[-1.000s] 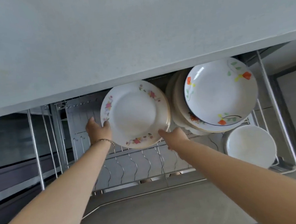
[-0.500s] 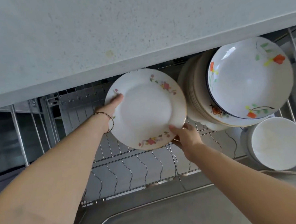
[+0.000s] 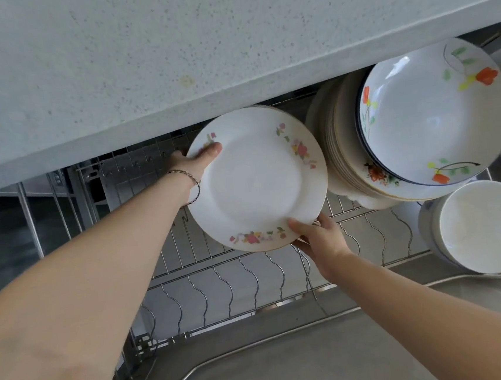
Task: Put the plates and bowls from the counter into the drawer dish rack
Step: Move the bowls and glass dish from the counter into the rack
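Head cam: floral plate [image 3: 254, 180] is being held over the drawer dish rack [image 3: 215, 279], racked stack [image 3: 347, 162] at its 3 o'clock; left hand [image 3: 200, 161] is gripping the rim at 10 o'clock, right hand [image 3: 318, 238] pinching at 5. Looking stiff, glossy, chippable, so opposite-rim holds are making sense.

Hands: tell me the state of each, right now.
Left hand: grips the floral plate at its upper-left rim, thumb on its face.
Right hand: grips the same plate's lower rim.
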`<state>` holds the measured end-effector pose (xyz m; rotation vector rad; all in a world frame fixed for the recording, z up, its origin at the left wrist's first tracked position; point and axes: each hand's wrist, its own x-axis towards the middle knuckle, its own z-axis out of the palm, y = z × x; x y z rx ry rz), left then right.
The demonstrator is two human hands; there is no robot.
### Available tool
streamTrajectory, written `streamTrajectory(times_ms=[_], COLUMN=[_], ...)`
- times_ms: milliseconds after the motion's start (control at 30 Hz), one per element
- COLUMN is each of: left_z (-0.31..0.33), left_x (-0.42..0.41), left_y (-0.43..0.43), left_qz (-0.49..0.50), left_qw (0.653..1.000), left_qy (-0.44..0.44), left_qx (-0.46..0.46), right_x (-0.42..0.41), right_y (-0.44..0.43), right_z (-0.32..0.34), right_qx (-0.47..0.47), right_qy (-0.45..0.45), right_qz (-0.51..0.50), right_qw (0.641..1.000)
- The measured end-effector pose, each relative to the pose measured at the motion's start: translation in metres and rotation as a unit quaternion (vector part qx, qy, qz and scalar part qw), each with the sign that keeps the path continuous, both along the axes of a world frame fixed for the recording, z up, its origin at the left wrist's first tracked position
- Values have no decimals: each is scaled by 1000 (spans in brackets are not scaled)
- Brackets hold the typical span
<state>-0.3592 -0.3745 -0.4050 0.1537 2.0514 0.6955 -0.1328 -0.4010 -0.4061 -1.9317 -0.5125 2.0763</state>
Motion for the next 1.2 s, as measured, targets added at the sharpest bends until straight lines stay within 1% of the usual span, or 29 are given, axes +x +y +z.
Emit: streamTrajectory(times_ms=[67,167,233,333,433,533,600,667,733,767,800,833,867,933,967,1000,1033,1067,1133,1200], left_z=[-1,4,6,8,10,16,21,31,45,55,70,85,104,142,156,174,193,210,244,269], left_x=[-3,-5,-5,-2,-1,1,3,7,11,15,18,22,26,35,40,44,43,42,33,19], left_y=[2,3,2,-1,-7,-14,-18,-21,-25,-26,-27,-28,-29,-30,-31,-29,-25,-19,-1,18], left_qz=[-17,-45,-61,-37,-1,-6,-9,-24,-78,-115,-142,-168,-201,-292,-332,-353,-350,-328,-256,-175], left_qw=[1000,997,996,998,998,999,999,999,989,977,967,962,959,945,935,931,935,944,965,980], left_qy=[-3,-21,-33,-41,-50,-40,-35,0,95,149,184,192,180,129,94,65,42,25,19,36], left_qx=[-24,-55,-57,-42,-33,-27,-29,-41,-81,-99,-102,-95,-85,-76,-76,-63,-39,-10,56,92], right_x=[-2,-10,-15,-18,-21,-24,-25,-27,-29,-29,-30,-30,-30,-31,-32,-35,-38,-43,-56,-70], right_y=[1,0,-1,0,1,5,8,13,17,19,21,23,25,35,39,46,56,68,97,135], right_z=[-2,-5,-5,-5,-1,6,13,28,47,60,74,90,108,144,160,180,201,221,256,283], right_qx=[2,-6,-21,-28,-33,-36,-29,-8,21,39,58,78,96,126,133,147,164,179,225,274], right_qy=[-8,-43,-67,-81,-73,-87,-117,-166,-229,-252,-265,-268,-264,-235,-208,-181,-156,-134,-96,-85], right_qz=[15,35,17,-24,-62,-68,-36,38,143,196,256,321,383,485,521,546,556,550,505,420], right_qw=[1000,998,997,996,995,993,992,985,963,947,928,905,880,833,817,805,800,805,828,861])
